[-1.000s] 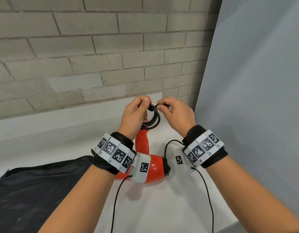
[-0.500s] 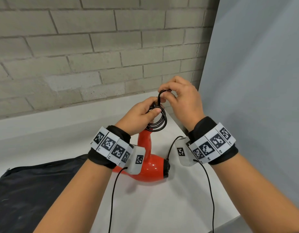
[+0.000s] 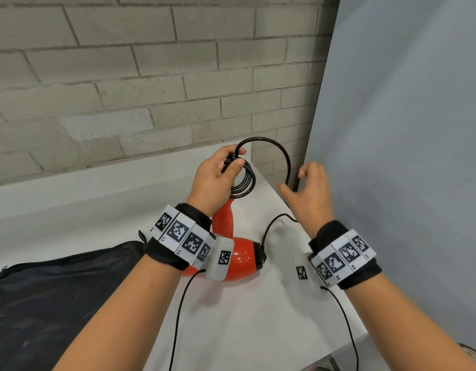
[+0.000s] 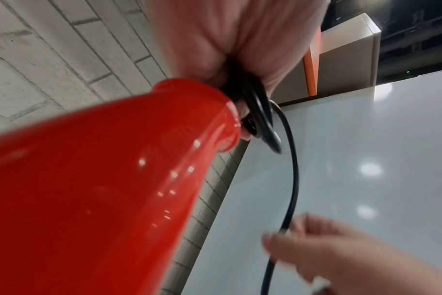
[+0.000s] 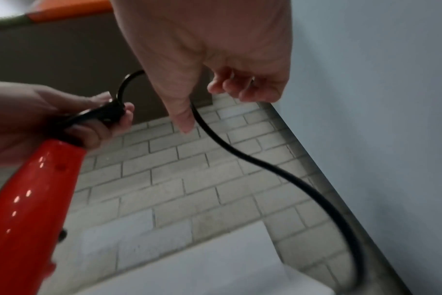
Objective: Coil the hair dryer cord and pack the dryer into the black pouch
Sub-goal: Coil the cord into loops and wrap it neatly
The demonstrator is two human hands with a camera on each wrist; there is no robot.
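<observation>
The red hair dryer (image 3: 239, 261) is held up over the white table (image 3: 244, 330), handle pointing up. My left hand (image 3: 232, 163) grips the handle's top and pinches several coiled loops of the black cord (image 3: 246, 180) against it. From there the cord arcs up and over to my right hand (image 3: 293, 182). That hand's fingers are loosely curled and its thumb is out. In the right wrist view the cord (image 5: 265, 165) slides past the thumb (image 5: 184, 119) unpinched, then drops away. The black pouch (image 3: 57, 290) lies flat at the left.
A grey brick wall (image 3: 124, 89) backs the table, and a pale grey panel (image 3: 405, 129) closes the right side. The table's edge runs diagonally at the lower right. Thin black wrist-camera cables (image 3: 343, 322) hang from both wrists. A cardboard box (image 4: 341, 59) shows in the left wrist view.
My right hand has left the coil at my left hand and moved right and down along the cord, leaving a wide new loop. My left hand keeps its grip on the coil.
</observation>
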